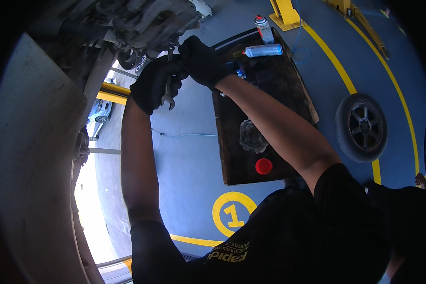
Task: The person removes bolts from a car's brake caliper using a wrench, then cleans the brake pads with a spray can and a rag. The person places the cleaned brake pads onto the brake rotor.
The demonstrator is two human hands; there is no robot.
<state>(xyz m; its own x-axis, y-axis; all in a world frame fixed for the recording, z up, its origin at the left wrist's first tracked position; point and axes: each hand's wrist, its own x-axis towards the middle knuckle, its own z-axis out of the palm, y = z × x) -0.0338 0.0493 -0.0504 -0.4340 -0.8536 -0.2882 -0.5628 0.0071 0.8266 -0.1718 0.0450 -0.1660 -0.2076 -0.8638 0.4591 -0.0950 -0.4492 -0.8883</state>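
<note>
My left hand (pixel 157 81), in a black glove, is closed around a combination wrench (pixel 167 90). The wrench's open jaw points down below the fingers, and its upper end reaches up to the dark, greasy underside parts (pixel 151 21) of a raised car. Right beside it, my right hand (pixel 202 62), also gloved in black, is curled closed against the left fingers, close under the same parts. Whatever the right fingers grip is hidden by the glove.
A dark work cart (pixel 227 161) carries a standing spray can (pixel 264 29), a lying spray can (pixel 263 50), a crumpled rag (pixel 253 136) and a red cap (pixel 263 166). A wheel (pixel 362 128) lies on the floor to the right. Another person (pixel 402 208) is at lower right.
</note>
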